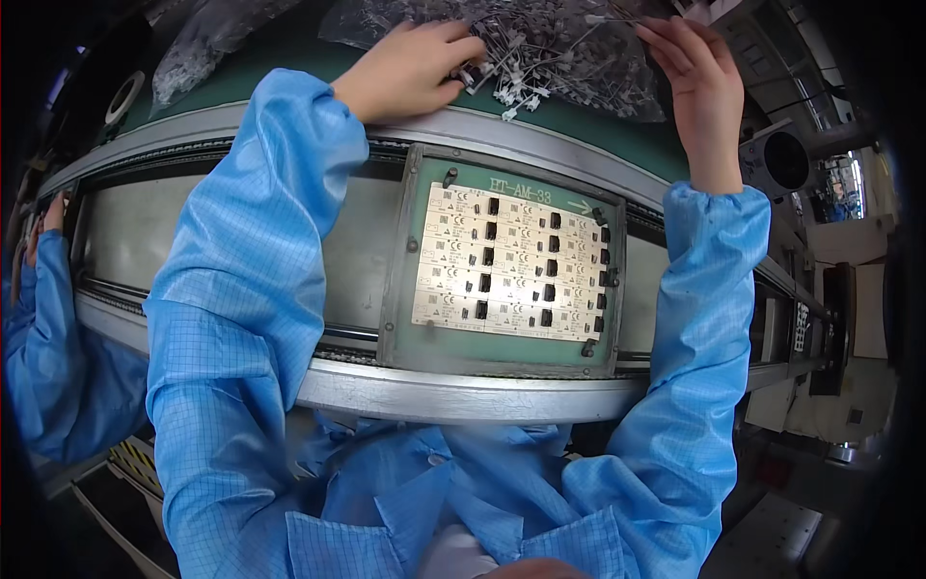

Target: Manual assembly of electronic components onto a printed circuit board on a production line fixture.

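green carrier (pixel 482 353) sits centre; wire pile (pixel 540 60) lies just past it; left hand (pixel 410 72) half-curled at the pile's edge, can't tell if it's gripping; right hand (pixel 696 75) looks pinched on one lead (pixel 596 18); i'd ease that clear, no yanking

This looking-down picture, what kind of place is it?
Probably a factory assembly line: white circuit boards sit between long metal rails, and small wires with white ends lie heaped beyond.
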Demonstrator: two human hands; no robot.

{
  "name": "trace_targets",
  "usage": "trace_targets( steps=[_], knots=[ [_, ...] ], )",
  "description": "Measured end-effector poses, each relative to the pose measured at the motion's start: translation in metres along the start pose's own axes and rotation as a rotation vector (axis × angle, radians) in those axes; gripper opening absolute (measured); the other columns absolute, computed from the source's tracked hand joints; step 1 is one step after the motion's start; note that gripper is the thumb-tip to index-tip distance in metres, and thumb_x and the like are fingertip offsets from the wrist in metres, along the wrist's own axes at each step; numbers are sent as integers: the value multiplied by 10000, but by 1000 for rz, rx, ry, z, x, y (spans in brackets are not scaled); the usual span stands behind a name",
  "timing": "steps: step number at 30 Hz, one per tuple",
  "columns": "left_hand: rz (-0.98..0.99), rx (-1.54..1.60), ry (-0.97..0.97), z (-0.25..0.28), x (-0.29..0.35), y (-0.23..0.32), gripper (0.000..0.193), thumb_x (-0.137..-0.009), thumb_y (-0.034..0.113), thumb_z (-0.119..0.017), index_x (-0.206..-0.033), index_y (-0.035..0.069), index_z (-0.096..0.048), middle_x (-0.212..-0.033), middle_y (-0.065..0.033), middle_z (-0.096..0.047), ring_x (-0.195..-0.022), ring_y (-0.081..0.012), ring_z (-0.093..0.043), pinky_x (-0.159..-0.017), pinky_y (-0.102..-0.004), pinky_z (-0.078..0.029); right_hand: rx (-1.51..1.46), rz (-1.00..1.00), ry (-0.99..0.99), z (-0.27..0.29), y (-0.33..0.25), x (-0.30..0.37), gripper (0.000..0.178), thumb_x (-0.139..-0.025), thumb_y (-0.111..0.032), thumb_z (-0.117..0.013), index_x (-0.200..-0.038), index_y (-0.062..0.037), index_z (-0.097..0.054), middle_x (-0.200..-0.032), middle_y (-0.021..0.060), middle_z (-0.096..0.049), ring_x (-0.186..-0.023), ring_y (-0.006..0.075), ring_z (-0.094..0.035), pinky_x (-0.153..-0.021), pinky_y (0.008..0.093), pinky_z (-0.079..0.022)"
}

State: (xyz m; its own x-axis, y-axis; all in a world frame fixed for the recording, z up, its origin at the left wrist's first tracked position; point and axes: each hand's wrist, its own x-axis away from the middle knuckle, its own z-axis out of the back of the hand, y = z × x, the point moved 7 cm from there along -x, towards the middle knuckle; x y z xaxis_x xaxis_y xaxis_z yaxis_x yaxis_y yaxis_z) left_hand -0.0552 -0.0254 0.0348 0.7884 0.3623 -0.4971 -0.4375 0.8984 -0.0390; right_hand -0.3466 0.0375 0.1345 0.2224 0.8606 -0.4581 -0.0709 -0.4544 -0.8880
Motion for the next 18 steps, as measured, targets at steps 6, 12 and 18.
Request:
trace_targets(
  steps=[6, 12, 18],
  knots=[
    [96, 94, -178, -1, 2, 26, 259, -933, 274, -688, -1143, 123, -669, -1130, -81, -677, -1072, -295, -676, -903, -484, -506, 553, -11, -163, -20, 12, 26, 254, -1047, -205, -609, -1181, 7, -575, -1171, 114, -758, -1067, 172, -711, -931, 308, -537],
    [273, 254, -11, -9, 1, 23, 158, -872, 195, -703, -971, 71, -691, -935, -121, -717, -961, -282, -698, -839, -470, -521, 482, 242, 85, -38, -42, 61, 187, -1051, -175, -618, -1116, -3, -584, -993, 77, -719, -861, 109, -646, -780, 275, -507],
    [561, 756, 145, 31, 18, 7, 148, -891, 102, -713, -985, 2, -654, -815, -97, -697, -736, -173, -679, -652, -324, -544, 921, 379, -436, -126, -6, 165, 119, -956, -90, -675, -1048, -41, -619, -1052, 111, -733, -961, 270, -695, -791, 353, -545]
  ],
)
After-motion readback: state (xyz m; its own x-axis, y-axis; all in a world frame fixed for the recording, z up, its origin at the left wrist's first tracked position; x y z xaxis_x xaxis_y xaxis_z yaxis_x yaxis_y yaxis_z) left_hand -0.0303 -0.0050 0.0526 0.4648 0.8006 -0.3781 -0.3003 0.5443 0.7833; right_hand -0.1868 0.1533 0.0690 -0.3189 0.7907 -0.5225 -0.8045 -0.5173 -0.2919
